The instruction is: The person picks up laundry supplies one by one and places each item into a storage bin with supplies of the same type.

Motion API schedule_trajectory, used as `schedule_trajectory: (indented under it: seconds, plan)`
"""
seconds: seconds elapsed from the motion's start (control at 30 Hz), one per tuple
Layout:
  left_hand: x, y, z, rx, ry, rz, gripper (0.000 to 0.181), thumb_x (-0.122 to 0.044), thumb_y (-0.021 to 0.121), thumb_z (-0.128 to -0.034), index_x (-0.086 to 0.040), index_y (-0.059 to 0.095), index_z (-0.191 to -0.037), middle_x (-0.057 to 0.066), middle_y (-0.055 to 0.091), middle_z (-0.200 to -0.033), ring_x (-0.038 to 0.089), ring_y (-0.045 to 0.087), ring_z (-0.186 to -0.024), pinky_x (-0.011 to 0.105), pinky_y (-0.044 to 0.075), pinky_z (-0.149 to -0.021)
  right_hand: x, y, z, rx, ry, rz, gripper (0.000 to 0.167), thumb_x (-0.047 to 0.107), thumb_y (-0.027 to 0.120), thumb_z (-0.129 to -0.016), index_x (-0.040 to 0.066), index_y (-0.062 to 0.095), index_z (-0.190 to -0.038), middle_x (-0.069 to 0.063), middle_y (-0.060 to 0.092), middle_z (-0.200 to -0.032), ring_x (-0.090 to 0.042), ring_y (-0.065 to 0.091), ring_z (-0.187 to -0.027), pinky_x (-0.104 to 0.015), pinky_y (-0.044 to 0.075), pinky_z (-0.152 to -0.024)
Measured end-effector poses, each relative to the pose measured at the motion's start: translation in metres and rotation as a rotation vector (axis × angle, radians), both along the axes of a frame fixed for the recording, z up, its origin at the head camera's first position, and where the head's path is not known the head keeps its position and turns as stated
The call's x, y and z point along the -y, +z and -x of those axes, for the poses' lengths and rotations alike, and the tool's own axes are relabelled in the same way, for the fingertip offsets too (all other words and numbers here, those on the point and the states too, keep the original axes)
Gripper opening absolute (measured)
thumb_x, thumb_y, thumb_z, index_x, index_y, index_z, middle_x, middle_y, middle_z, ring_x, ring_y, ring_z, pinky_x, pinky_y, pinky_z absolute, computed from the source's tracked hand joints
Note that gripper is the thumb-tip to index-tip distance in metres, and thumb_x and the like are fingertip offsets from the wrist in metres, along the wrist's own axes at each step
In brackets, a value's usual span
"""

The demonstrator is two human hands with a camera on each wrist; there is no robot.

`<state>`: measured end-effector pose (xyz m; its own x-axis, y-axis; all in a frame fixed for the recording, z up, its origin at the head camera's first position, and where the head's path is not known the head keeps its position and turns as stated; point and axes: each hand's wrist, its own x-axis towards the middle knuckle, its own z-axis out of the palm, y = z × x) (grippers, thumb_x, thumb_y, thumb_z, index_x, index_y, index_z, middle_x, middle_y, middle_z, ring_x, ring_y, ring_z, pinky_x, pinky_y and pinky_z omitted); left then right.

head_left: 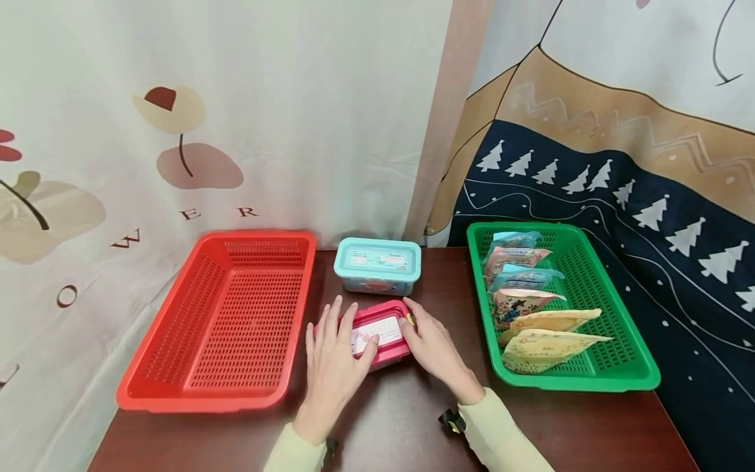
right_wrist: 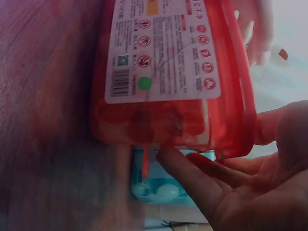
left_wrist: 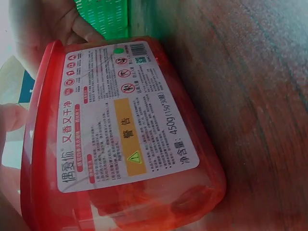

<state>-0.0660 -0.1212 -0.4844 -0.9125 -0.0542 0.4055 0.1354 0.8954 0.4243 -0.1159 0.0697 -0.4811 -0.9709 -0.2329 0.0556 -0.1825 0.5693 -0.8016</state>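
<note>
A red plastic tub with a clear red body and a white label lies between both hands on the table; the label reads as laundry pods. My left hand rests on its left end, fingers straight and spread, thumb on the lid. At the other end, my right hand grips the corner, thumb on the lid and fingers curled against the end wall. The right wrist view shows those fingertips by a thin red strip below the rim. Behind it stands a similar teal tub, lid on.
A red mesh basket sits to the left. On the right, a green mesh basket holds several upright pouches in blue, pink and yellow. Patterned curtains hang behind the dark wooden table.
</note>
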Motion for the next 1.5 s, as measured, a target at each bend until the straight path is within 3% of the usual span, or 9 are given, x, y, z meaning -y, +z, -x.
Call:
schedule_trajectory:
  seconds: [0.23,0.57,0.77,0.97,1.13,1.33,1.5]
  plan:
    - [-0.002,-0.002,0.003,-0.089,-0.016,-0.039,0.061,-0.039,0.076,-0.0887,-0.009,0.062,-0.14,0.013,0.05,-0.154,0.037,0.048,-0.14,0.069,0.026,-0.115,-0.008,-0.004,0.001,0.005,-0.001,-0.007,0.047,0.02,0.058,-0.105,0.004,0.052,-0.149,-0.017,0.063,-0.14,-0.03,0.066,-0.117,-0.052,0.054,-0.099]
    - [-0.008,-0.001,0.013,-0.065,-0.065,-0.036,0.061,-0.038,0.077,-0.0877,-0.01,0.063,-0.14,0.012,0.055,-0.15,0.035,0.052,-0.136,0.064,0.029,-0.116,-0.022,-0.006,0.001,0.018,-0.032,-0.001,0.048,0.018,0.059,-0.104,0.003,0.051,-0.149,-0.018,0.063,-0.139,-0.031,0.066,-0.116,-0.052,0.054,-0.099]
    - [-0.015,0.0,0.02,-0.04,-0.121,-0.045,0.06,-0.038,0.078,-0.0874,-0.01,0.063,-0.139,0.012,0.054,-0.15,0.036,0.05,-0.137,0.062,0.027,-0.118,-0.031,-0.008,-0.002,0.019,-0.093,0.013,0.047,0.019,0.06,-0.104,0.003,0.052,-0.149,-0.02,0.065,-0.135,-0.031,0.069,-0.112,-0.05,0.056,-0.094]
    - [-0.016,-0.001,0.022,-0.059,-0.152,-0.081,0.061,-0.038,0.078,-0.0858,-0.009,0.064,-0.137,0.013,0.053,-0.152,0.04,0.043,-0.144,0.072,0.02,-0.116,-0.037,-0.013,-0.005,0.016,-0.117,0.061,0.052,0.018,0.057,-0.106,0.003,0.044,-0.154,-0.022,0.061,-0.139,-0.033,0.067,-0.117,-0.051,0.054,-0.098]
    - [-0.007,-0.005,0.019,-0.016,-0.106,-0.163,0.072,-0.036,0.078,-0.0856,-0.006,0.054,-0.147,0.016,0.04,-0.161,0.043,0.03,-0.151,0.078,0.014,-0.114,-0.038,-0.017,-0.008,0.003,-0.106,0.106,0.066,0.028,0.056,-0.108,0.006,0.028,-0.163,-0.021,0.044,-0.158,-0.038,0.052,-0.138,-0.054,0.044,-0.11]
    - [0.001,-0.008,0.012,0.12,-0.014,-0.337,0.089,-0.031,0.078,-0.0888,-0.005,0.032,-0.16,0.015,0.026,-0.168,0.039,0.024,-0.154,0.066,0.023,-0.119,-0.038,-0.016,-0.013,0.026,-0.109,0.104,0.074,0.041,0.055,-0.107,0.011,0.022,-0.166,-0.015,0.025,-0.169,-0.036,0.026,-0.154,-0.061,0.025,-0.12]
    - [0.004,-0.01,0.01,0.195,0.025,-0.523,0.086,-0.023,0.075,-0.0929,-0.004,0.026,-0.162,0.018,0.029,-0.166,0.037,0.028,-0.153,0.058,0.026,-0.121,-0.035,-0.019,-0.014,0.113,-0.117,0.199,0.072,0.037,0.054,-0.108,0.012,0.02,-0.166,-0.017,0.027,-0.168,-0.036,0.029,-0.153,-0.057,0.027,-0.12]
